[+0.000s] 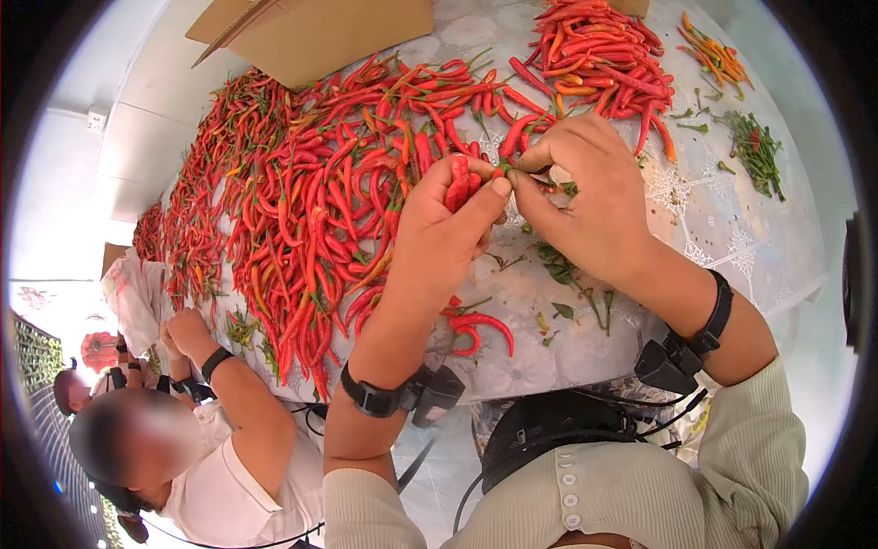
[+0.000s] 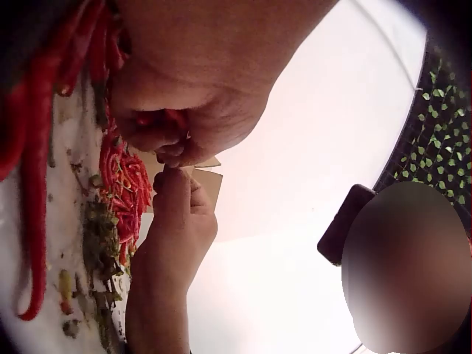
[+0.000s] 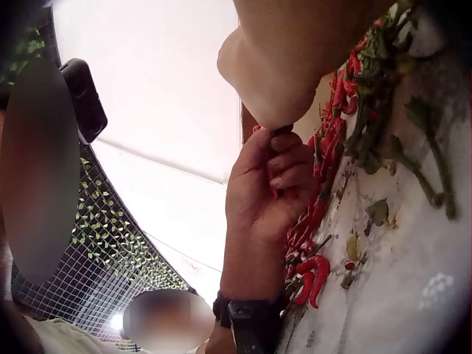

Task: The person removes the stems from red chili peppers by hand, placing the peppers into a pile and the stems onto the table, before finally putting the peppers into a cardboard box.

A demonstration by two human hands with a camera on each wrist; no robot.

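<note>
My left hand (image 1: 444, 220) grips a few red chili peppers (image 1: 460, 187) in its curled fingers, above the table's near side. Its thumb and forefinger hold one chili whose green stem (image 1: 506, 166) faces right. Right at that stem, the thumb and forefinger of my right hand (image 1: 590, 197) pinch together. In the left wrist view, red chilies (image 2: 166, 118) show inside the left fist, and the right hand (image 2: 181, 210) meets it at the fingertips. From the right wrist, the left hand (image 3: 269, 177) appears with its fingers folded; the right fingertips are mostly hidden.
A wide heap of red chilies (image 1: 311, 201) covers the table's left and middle. Another chili pile (image 1: 604, 59) lies at the back, near a cardboard box (image 1: 320, 37). Green stems (image 1: 754, 151) are gathered at right. Another person (image 1: 247, 421) works at the left.
</note>
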